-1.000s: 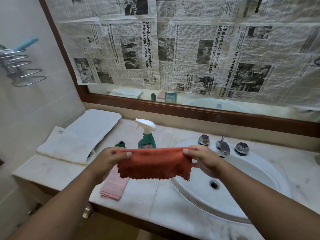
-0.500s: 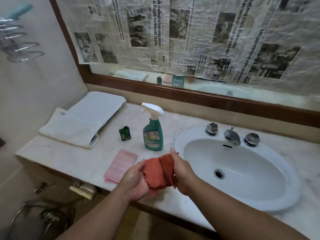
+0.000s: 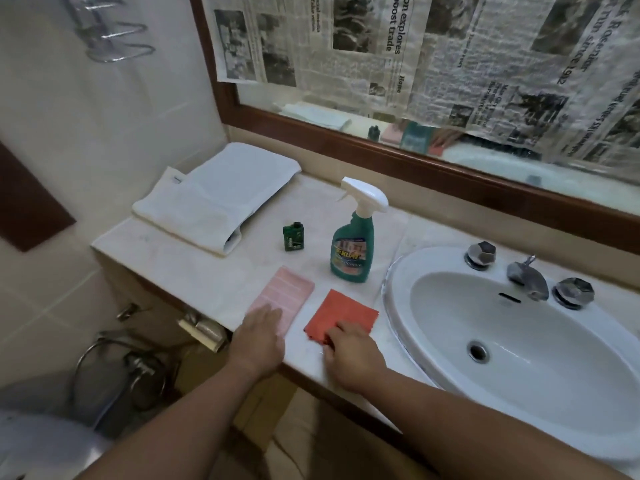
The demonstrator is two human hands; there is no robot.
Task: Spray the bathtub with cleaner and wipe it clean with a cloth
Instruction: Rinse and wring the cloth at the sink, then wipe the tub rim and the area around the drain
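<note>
**Both hands on cloths, sprayer straight ahead**

Your right hand [image 3: 355, 356] sits at the near corner of the red cloth [image 3: 341, 315], fingers bent down onto its edge. Whether they pinch the fabric or only press on it cannot be told from here. The cloth lies folded flat on the counter [image 3: 194, 268], one corner pointing at you and the rest spread away from your fingers.

Your left hand [image 3: 259, 337] lies flat with straight fingers on the near end of the pink cloth [image 3: 284, 292], holding nothing. That cloth is just left of the red one and runs away from you.

The spray bottle [image 3: 351, 247] stands upright directly beyond your right hand, just past the far corner of the red cloth. Its nozzle points left, so the trigger grip faces the sink [image 3: 394, 296] side. Your right hand looks the nearer one, with a straight reach forward over the cloth. The left would have to cross diagonally.

Further left of the bottle are a small green bottle [image 3: 292, 237] and a folded white towel [image 3: 214, 199].

No bathtub is in view, so nothing has been sprayed or wiped yet. You will likely have to turn away from the counter with bottle and cloth in hand.
</note>
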